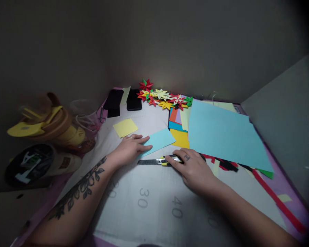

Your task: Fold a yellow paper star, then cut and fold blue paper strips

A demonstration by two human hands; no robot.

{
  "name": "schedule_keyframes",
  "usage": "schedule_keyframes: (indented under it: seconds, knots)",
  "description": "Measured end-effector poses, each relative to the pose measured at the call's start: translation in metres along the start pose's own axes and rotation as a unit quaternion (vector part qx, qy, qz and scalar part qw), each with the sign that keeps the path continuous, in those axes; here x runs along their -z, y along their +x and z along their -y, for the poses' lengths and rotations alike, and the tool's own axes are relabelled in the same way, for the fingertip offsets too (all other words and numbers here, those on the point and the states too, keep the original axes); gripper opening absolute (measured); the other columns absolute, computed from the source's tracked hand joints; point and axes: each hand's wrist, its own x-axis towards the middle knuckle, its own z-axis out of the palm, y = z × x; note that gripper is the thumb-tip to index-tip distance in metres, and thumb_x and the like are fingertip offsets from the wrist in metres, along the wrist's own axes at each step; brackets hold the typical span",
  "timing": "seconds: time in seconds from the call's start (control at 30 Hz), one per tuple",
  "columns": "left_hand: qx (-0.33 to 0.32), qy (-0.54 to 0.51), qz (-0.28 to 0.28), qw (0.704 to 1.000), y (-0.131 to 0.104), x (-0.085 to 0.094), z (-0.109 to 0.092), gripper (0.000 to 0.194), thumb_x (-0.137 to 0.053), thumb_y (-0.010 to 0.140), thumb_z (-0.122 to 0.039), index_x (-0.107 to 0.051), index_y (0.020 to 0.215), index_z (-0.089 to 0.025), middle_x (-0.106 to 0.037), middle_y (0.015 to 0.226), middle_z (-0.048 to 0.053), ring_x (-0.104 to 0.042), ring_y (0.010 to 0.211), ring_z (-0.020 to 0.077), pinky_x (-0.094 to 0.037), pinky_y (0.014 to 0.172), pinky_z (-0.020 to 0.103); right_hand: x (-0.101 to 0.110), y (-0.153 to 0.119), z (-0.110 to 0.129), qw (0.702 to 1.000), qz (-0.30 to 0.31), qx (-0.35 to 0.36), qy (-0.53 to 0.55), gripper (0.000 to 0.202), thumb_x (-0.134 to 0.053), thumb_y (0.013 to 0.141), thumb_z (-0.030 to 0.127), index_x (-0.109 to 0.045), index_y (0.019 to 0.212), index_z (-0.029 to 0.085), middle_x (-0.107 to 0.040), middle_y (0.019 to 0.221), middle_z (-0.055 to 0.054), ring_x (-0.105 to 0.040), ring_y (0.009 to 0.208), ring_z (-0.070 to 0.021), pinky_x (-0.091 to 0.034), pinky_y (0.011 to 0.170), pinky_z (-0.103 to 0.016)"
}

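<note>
A light blue paper rectangle point(161, 140) lies on the white mat, under the spread fingertips of my left hand point(133, 146). Just in front of the paper is a yellow and black box cutter point(162, 160), its long blade out and pointing left. My right hand point(192, 166) has its fingers over the cutter's handle and hides part of it. Beyond my left hand sits a small stack of yellow paper squares point(125, 127). Coloured sheets, among them a yellow one point(180, 138), lie right of the blue rectangle.
Large light blue sheets point(224, 133) cover the right side, with red paper strips point(279, 202) below. Folded paper stars point(162, 96) and a black phone point(134, 99) lie at the back. A yellow-lidded tumbler point(64, 127) and a dark-lidded cup point(33, 164) stand left.
</note>
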Motion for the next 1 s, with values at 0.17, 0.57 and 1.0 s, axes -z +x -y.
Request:
schedule_keyframes:
  seconds: [0.17, 0.57, 1.0]
  knots:
    - [-0.011, -0.026, -0.014, 1.000, 0.000, -0.001, 0.004, 0.035, -0.041, 0.092, -0.025, -0.061, 0.117, -0.039, -0.049, 0.137, -0.003, -0.043, 0.124, 0.0253, -0.034, 0.098, 0.043, -0.001, -0.013, -0.030, 0.996, -0.040, -0.079, 0.008, 0.053, -0.045, 0.077, 0.003, -0.056, 0.124, 0.024, -0.057, 0.109, -0.011, -0.048, 0.100, -0.0255, -0.041, 0.084, -0.041]
    - [-0.005, -0.071, 0.049, 0.996, -0.005, 0.009, 0.013, 0.062, -0.053, 0.081, -0.024, -0.034, 0.140, -0.030, -0.034, 0.147, 0.001, -0.028, 0.135, 0.0258, -0.026, 0.107, 0.043, -0.013, -0.019, -0.077, 0.971, -0.021, -0.208, -0.118, 0.056, -0.050, 0.072, 0.001, -0.059, 0.122, 0.025, -0.060, 0.109, -0.011, -0.048, 0.098, -0.0261, -0.038, 0.081, -0.039]
    - [-0.046, -0.050, 0.028, 0.997, -0.005, 0.004, 0.017, 0.043, -0.051, 0.086, -0.020, -0.054, 0.124, -0.040, -0.033, 0.146, -0.003, -0.030, 0.134, 0.0257, -0.027, 0.107, 0.045, -0.006, -0.010, -0.021, 0.994, 0.013, -0.100, -0.046, 0.055, -0.049, 0.074, 0.000, -0.059, 0.121, 0.025, -0.059, 0.108, -0.011, -0.046, 0.099, -0.0256, -0.033, 0.082, -0.039]
